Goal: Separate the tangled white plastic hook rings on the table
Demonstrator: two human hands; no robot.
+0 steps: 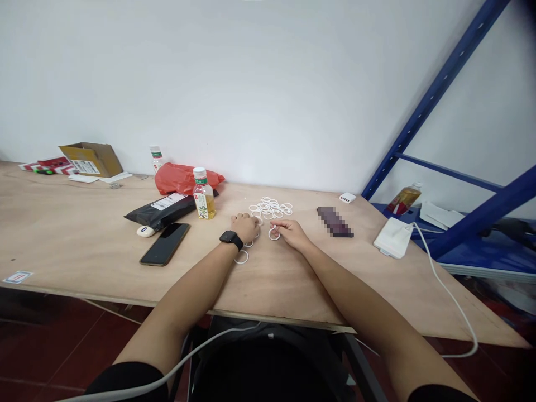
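Note:
Several white rings (268, 207) lie in an overlapping pile on the wooden table, just beyond my hands. My right hand (295, 235) pinches one white ring (274, 234) between thumb and fingers, right of my left hand and close to the tabletop. My left hand (245, 226), with a black watch (231, 239) on the wrist, rests low over the table with its fingers curled down. A few rings show around and beneath it, one of them a loose ring (242, 257) below the wrist. Whatever its fingertips hold, if anything, is hidden.
Left of my hands are a drink bottle (204, 194), a phone (164, 244), a black parcel (161, 210) and a red bag (176, 177). To the right lie a blurred dark object (335, 222) and a white box (393, 237) with a cable. A blue frame (435, 84) stands beyond.

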